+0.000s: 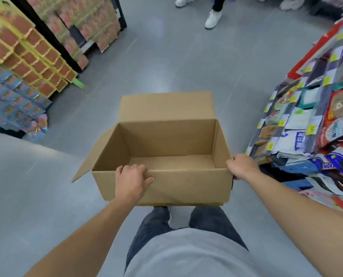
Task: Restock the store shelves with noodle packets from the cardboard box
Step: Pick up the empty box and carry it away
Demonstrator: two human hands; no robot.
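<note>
left grip [132, 177]: clasps near rim of cardboard box [166, 184] | right grip [241, 166]: clasps its right corner | box: open, bare inside, between both | floor [166, 66]: open ahead; shelves [26, 56] flank

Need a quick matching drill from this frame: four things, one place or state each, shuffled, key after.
Things:
1. cardboard box
2. left hand
3. right hand
4. white sneaker

Places or states:
A. grips the box's right corner
B. on the grey floor, far end of the aisle
C. open, nothing visible inside
D. grips the box's near rim

Pairs: 1-C, 2-D, 3-A, 4-B
</note>
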